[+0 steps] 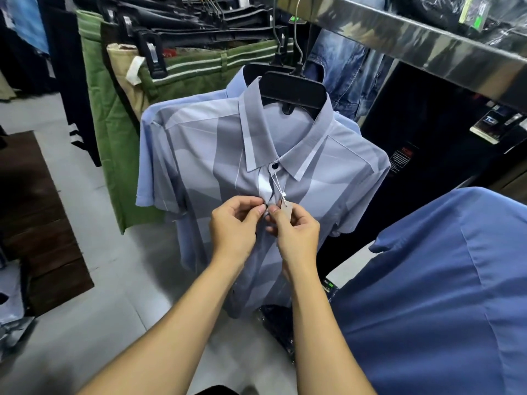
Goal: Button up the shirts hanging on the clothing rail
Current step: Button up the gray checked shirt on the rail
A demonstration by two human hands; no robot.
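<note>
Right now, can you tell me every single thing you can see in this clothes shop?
grey patterned shirt: one, grey and white, centre, hanging
shirt hangers: two, black, one in each shirt's collar
collar button: one, dark, at the grey shirt's collar
paper tag: one, pale, on a string by the right hand
light blue shirt: one, right behind the grey one
green trousers: two it seems, left
beige trousers: one, between the green ones
blue shirt: one, lower right
denim clothes: blue, count unclear, upper right
metal shelf: one, shiny, top right
mat: one, brown, floor at left
left hand: pinches the grey shirt's front
right hand: pinches the same spot
</note>
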